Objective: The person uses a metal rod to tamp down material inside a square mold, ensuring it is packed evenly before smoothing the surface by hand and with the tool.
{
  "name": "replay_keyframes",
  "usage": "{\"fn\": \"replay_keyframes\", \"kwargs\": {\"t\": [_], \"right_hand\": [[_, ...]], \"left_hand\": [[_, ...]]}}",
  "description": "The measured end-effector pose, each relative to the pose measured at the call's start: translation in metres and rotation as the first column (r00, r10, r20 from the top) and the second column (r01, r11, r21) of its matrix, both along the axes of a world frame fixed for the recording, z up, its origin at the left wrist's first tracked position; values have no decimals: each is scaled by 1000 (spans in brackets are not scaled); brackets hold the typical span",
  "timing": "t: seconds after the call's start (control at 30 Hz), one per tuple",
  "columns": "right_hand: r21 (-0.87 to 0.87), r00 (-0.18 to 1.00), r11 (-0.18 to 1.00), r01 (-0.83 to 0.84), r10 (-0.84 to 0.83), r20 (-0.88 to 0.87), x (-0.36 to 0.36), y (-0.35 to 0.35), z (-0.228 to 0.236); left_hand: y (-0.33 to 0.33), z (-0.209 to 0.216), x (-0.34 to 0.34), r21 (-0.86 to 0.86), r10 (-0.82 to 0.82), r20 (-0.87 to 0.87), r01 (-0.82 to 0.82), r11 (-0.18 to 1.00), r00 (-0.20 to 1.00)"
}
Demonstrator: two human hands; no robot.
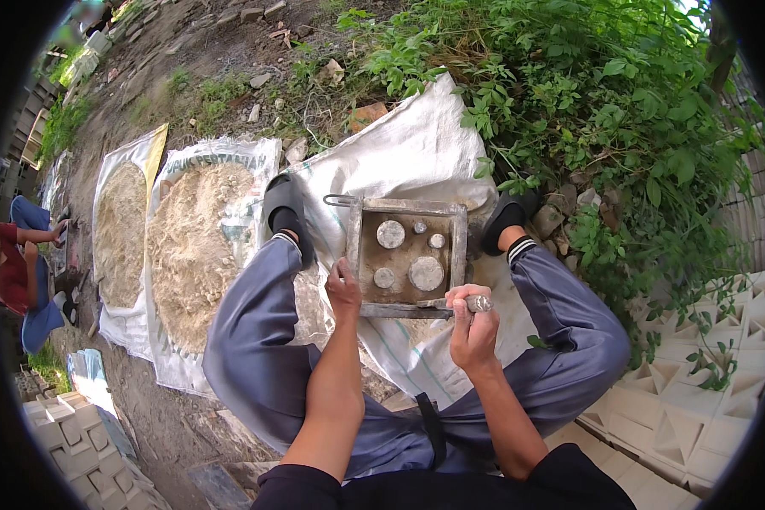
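A square grey mould frame (pixel 354 246) lies between my feet, with sandy material (pixel 404 259) inside it. Several round pale discs of differing sizes stand in that material, the largest a disc (pixel 426 273) near the lower right corner. My right hand (pixel 473 333) is wrapped round the handle of a small trowel (pixel 433 303), whose narrow blade points left along the frame's near side. At the frame's left side, my left hand (pixel 342 291) has its fingers curled together; anything inside them is hidden. A bent metal rod loop (pixel 338 201) sticks out at the far left corner.
A white woven sack (pixel 399 153) spreads under the frame. Sand piles (pixel 200 246) lie on sacks to the left. Another person (pixel 27 263) crouches at the far left. Leafy plants (pixel 603 102) crowd the far right, and pale moulded blocks (pixel 697 374) stand at the right.
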State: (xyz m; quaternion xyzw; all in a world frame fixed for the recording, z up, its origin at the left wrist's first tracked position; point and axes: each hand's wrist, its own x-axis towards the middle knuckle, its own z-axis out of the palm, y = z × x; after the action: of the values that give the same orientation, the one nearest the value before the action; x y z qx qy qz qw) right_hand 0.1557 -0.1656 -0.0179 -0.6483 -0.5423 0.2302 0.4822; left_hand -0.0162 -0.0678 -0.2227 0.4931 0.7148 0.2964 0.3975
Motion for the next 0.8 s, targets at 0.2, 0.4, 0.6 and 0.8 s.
{"fn": "replay_keyframes", "kwargs": {"t": [0.2, 0.4, 0.6, 0.8], "right_hand": [[-3, 997, 1000, -11, 11, 78, -3, 6, -27], [89, 997, 996, -11, 4, 75, -18, 7, -26], [-48, 997, 999, -2, 5, 78, -41, 20, -4], [-37, 993, 998, -42, 45, 111, -46, 27, -20]], "left_hand": [[3, -13, -3, 33, 9, 155, -15, 999, 988], [13, -15, -5, -181, -86, 202, 123, 976, 976], [9, -23, -11, -206, -37, 235, 86, 975, 971], [8, -23, -12, -224, -27, 276, 91, 970, 961]]}}
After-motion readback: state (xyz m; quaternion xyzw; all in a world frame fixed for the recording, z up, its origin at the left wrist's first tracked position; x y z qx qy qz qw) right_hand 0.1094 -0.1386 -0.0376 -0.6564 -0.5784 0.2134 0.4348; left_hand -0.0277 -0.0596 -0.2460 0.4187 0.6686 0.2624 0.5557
